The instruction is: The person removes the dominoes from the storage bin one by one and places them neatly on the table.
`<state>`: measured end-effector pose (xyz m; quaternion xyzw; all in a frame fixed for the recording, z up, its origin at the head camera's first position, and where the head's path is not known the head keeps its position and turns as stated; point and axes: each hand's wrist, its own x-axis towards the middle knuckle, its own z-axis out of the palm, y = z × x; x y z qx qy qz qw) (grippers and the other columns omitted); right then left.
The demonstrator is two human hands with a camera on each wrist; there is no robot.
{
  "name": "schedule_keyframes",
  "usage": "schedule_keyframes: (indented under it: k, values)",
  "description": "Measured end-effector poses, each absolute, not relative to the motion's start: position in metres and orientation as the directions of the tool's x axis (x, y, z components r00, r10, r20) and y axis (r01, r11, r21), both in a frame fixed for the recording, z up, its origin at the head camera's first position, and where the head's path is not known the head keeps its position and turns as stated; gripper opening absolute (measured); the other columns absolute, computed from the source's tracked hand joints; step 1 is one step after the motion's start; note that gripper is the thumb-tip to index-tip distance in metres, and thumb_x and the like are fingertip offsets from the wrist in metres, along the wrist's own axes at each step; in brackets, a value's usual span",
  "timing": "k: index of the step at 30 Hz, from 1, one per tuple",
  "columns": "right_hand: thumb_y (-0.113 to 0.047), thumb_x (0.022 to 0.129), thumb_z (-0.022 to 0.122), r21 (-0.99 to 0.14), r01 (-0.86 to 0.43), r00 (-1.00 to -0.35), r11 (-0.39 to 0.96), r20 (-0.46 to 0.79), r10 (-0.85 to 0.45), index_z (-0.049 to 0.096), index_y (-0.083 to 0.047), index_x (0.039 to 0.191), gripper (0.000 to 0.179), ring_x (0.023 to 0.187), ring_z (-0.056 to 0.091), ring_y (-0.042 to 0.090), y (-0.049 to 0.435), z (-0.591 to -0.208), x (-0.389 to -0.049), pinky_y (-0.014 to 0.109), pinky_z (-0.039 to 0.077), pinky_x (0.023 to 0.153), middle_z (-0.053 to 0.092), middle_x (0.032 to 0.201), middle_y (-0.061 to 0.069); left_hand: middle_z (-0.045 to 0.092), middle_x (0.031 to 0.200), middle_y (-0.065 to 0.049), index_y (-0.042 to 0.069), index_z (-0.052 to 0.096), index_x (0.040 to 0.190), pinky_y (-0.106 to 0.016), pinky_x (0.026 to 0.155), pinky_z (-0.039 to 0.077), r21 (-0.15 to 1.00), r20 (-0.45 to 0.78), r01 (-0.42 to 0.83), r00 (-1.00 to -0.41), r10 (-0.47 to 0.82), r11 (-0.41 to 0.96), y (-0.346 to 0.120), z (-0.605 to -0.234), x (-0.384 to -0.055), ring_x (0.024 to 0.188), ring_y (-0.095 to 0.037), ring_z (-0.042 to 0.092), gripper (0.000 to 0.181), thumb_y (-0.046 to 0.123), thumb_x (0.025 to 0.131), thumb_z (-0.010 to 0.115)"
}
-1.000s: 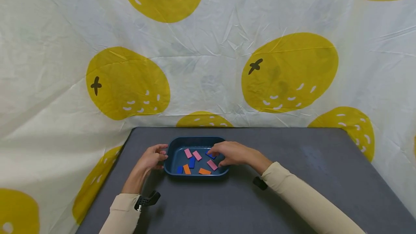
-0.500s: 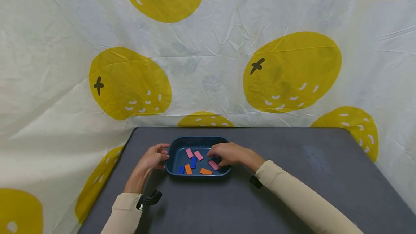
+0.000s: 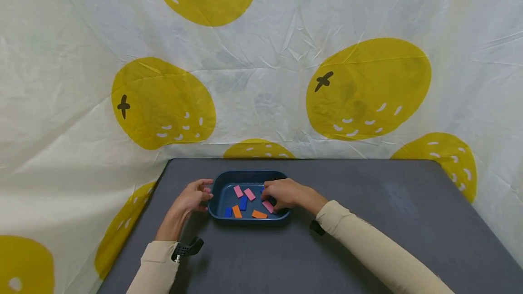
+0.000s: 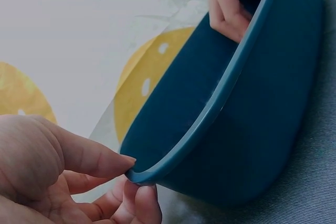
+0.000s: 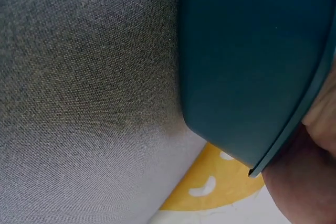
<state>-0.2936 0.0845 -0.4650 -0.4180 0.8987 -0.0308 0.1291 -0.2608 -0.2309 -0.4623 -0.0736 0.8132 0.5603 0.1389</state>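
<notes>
A dark blue rectangular tray (image 3: 249, 219) stands on the table, holding several small flat rectangular pieces in pink, blue and orange. My left hand (image 3: 193, 198) pinches its left rim; the left wrist view shows the thumb on the lip and fingers beneath it. My right hand (image 3: 283, 193) reaches over the right rim into the tray, fingers bent downward, thumb apart from them. Beside its thumb lies a pink piece (image 3: 267, 206), and a blue piece (image 3: 262, 189) is mostly hidden behind its fingers. An orange piece (image 3: 259, 214) lies near the front wall. The right wrist view hides the fingertips.
Two pink pieces, including one pink piece (image 3: 249, 194), lie mid-tray with a blue piece (image 3: 243, 203) just below. Another orange piece (image 3: 237, 211) and blue piece (image 3: 228, 212) sit front left. The grey table (image 3: 367, 221) meets a lemon-print cloth (image 3: 261, 103) behind.
My right hand has shifted slightly within the tray, and the blue piece by its fingers now shows farther back and left. My left hand stays on the rim.
</notes>
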Motion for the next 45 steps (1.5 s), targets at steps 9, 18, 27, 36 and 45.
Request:
schedule_keyframes:
  k: [9, 18, 27, 36, 45]
  values:
    - [-0.034, 0.083, 0.085, -0.159, -0.751, -0.609, 0.641, -0.209, -0.765, 0.074, -0.027, 0.116, 0.036, 0.092, 0.054, 0.007, 0.084, -0.467, -0.295, 0.029, 0.052, 0.082, 0.058, 0.105, -0.008, 0.049, 0.120, -0.020, 0.004, 0.046, 0.148, -0.038, 0.065, 0.055, 0.888, -0.308, -0.271, -0.951, 0.041, 0.371, -0.231, -0.462, -0.260, 0.103, -0.032, 0.055, 0.054, -0.002, 0.096, 0.057]
    - [-0.037, 0.085, 0.082, -0.220, -0.752, -0.580, 0.622, -0.229, -0.782, 0.072, -0.028, 0.118, 0.035, 0.092, 0.053, 0.008, 0.086, -0.469, -0.299, 0.027, 0.051, 0.084, 0.057, 0.107, -0.011, 0.049, 0.119, -0.020, 0.004, 0.047, 0.148, -0.038, 0.065, 0.055, 0.891, -0.302, -0.265, -0.952, 0.045, 0.370, -0.231, -0.465, -0.261, 0.099, -0.030, 0.055, 0.053, -0.002, 0.096, 0.057]
    - [-0.038, 0.087, 0.080, -0.214, -0.749, -0.591, 0.627, -0.210, -0.779, 0.069, -0.026, 0.121, 0.037, 0.091, 0.053, 0.007, 0.087, -0.468, -0.299, 0.026, 0.052, 0.084, 0.055, 0.110, -0.010, 0.050, 0.120, -0.020, 0.005, 0.048, 0.148, -0.038, 0.065, 0.055, 0.891, -0.291, -0.255, -0.956, 0.042, 0.376, -0.230, -0.464, -0.259, 0.100, -0.031, 0.055, 0.053, -0.002, 0.096, 0.058]
    - [-0.035, 0.088, 0.079, -0.249, -0.721, -0.626, 0.646, -0.164, -0.762, 0.070, -0.023, 0.123, 0.038, 0.088, 0.053, 0.007, 0.095, -0.463, -0.294, 0.023, 0.051, 0.077, 0.055, 0.111, -0.008, 0.051, 0.117, -0.019, 0.005, 0.049, 0.147, -0.038, 0.064, 0.055, 0.889, -0.294, -0.257, -0.955, 0.045, 0.378, -0.228, -0.464, -0.260, 0.099, -0.031, 0.056, 0.053, -0.002, 0.095, 0.058]
    - [-0.032, 0.089, 0.077, -0.311, -0.725, -0.622, 0.614, -0.086, -0.778, 0.069, -0.018, 0.125, 0.040, 0.102, 0.061, 0.015, 0.108, -0.450, -0.289, 0.030, 0.054, 0.087, 0.056, 0.115, -0.007, 0.050, 0.115, -0.019, 0.004, 0.048, 0.147, -0.039, 0.066, 0.056, 0.882, -0.296, -0.257, -0.954, 0.040, 0.394, -0.228, -0.463, -0.258, 0.099, -0.032, 0.056, 0.051, -0.002, 0.097, 0.056]
